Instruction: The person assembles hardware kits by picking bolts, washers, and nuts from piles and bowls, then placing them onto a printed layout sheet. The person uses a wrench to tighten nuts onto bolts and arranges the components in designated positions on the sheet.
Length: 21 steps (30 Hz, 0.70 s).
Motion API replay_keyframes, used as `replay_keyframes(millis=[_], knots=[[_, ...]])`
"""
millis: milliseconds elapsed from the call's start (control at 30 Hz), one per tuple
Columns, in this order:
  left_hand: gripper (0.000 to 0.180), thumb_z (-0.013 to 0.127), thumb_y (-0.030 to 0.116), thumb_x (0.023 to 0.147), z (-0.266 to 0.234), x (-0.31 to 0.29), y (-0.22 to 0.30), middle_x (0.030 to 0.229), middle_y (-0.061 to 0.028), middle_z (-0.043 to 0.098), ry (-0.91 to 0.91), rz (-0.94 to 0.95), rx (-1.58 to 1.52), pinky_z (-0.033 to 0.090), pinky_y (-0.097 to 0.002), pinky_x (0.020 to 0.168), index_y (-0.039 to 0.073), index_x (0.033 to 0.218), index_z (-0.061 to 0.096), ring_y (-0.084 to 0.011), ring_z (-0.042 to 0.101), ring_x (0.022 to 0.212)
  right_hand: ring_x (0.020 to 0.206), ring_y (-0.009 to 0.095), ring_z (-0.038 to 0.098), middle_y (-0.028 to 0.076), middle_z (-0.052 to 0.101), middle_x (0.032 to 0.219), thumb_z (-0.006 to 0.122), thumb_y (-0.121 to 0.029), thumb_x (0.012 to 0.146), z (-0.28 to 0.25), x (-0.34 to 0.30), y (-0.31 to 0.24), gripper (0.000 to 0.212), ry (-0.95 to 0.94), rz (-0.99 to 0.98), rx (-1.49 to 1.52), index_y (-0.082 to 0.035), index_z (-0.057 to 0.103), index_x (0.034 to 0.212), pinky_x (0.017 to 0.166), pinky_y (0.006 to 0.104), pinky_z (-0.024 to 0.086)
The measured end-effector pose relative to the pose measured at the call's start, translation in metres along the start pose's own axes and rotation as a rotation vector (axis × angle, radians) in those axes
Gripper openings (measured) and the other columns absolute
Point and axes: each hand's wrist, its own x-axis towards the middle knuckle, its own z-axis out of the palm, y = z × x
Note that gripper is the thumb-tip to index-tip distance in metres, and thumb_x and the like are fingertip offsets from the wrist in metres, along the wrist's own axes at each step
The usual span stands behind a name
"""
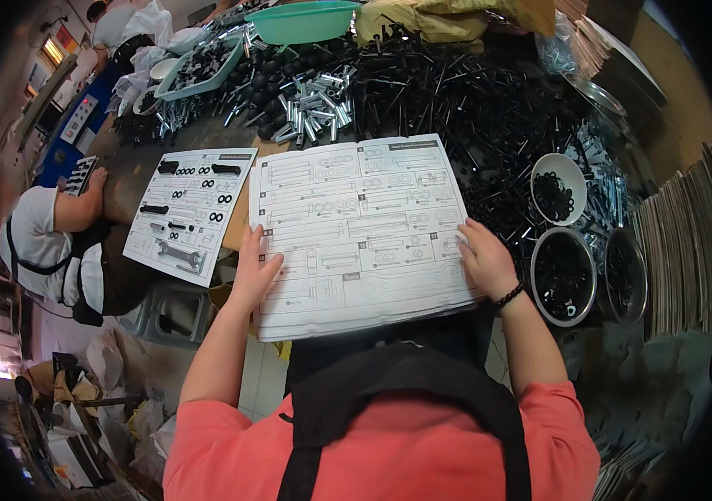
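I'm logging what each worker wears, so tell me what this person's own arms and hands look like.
Both forearms are bare below short coral-red sleeves. The right hand has a dark beaded bracelet at the wrist; the left hand has nothing on it. No gloves or rings show. A black apron strap runs over the shirt.

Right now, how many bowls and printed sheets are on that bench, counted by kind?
White printed sheets: 2, the large sheet under both hands and the smaller sheet with parts laid on it.
Metal bowls of black parts: 2.
White bowl of black rings: 1.
Green plastic bowl: 1.
Total: 6.
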Motion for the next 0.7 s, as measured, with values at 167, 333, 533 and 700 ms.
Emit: replay_keyframes(millis=[167, 333, 533, 700], knots=[[0.064, 0.063, 0.024, 0.080, 0.010, 0.027, 0.026, 0.143, -0.0260, 0.024, 0.023, 0.289, 0.202, 0.021, -0.0446, 0.108, 0.002, 0.134, 0.037, -0.0399, 0.024, 0.133, 0.101, 0.031, 0.056, 0.015, 0.059, 0.110, 0.057, -0.014, 0.082, -0.024, 0.058, 0.004, 0.028, 0.082, -0.054, -0.024, -0.001, 0.059, 0.107, 0.087, 0.0364, 0.045], [0.057, 0.061, 0.034, 0.080, 0.066, 0.082, 0.072, 0.141, -0.0174, 0.034, -0.039, 0.536, 0.451, 0.022, -0.0475, 0.107, 0.010, 0.129, 0.046, -0.0349, 0.029, 0.131, 0.102, 0.029, 0.056, 0.014, 0.059, 0.110, 0.059, -0.024, 0.083, -0.004, 0.142, 0.020, 0.033, 0.023, 0.204, -0.116, -0.005, 0.060, 0.109, 0.088, 0.0364, 0.045], [0.054, 0.059, 0.036, 0.079, 0.092, 0.097, 0.064, 0.139, -0.0136, 0.038, -0.154, 0.459, 0.490, 0.021, -0.0487, 0.107, 0.013, 0.127, 0.048, -0.0314, 0.030, 0.132, 0.107, 0.029, 0.054, 0.013, 0.055, 0.117, 0.059, -0.030, 0.084, 0.013, 0.200, 0.060, 0.035, 0.007, 0.465, -0.244, -0.007, 0.061, 0.110, 0.090, 0.0386, 0.045], [0.053, 0.059, 0.036, 0.080, 0.090, 0.096, 0.068, 0.137, -0.0137, 0.040, -0.154, 0.462, 0.483, 0.021, -0.0476, 0.107, 0.013, 0.126, 0.049, -0.0322, 0.032, 0.130, 0.101, 0.031, 0.059, 0.014, 0.061, 0.110, 0.066, -0.040, 0.077, 0.026, 0.239, 0.064, 0.045, -0.029, 0.656, -0.180, -0.007, 0.063, 0.107, 0.085, 0.0397, 0.049]])
